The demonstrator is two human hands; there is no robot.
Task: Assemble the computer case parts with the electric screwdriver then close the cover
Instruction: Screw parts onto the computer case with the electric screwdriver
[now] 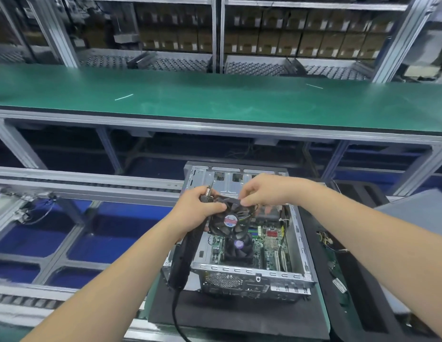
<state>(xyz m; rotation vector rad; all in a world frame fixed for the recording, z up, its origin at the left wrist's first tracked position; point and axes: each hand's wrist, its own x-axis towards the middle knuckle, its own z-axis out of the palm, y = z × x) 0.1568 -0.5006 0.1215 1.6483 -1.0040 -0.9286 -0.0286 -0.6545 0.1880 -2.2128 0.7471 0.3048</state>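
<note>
An open computer case (252, 275) lies on a black mat, its motherboard and a CPU cooler fan (238, 248) exposed. Above the case a square black case fan (231, 219) with a red-and-white label is held up by both hands. My left hand (200, 211) grips the black electric screwdriver (187, 250), bit pointing up, and also clamps the fan's left edge. My right hand (266, 191) pinches the fan's top edge. The screwdriver's cable hangs down past the mat.
A black mat (215, 314) lies under the case. To the right sit a dark tray (353, 280) with loose wires and a grey cover panel (417, 208). A green conveyor shelf (215, 99) runs across behind, and roller rails (86, 183) with blue bins lie to the left.
</note>
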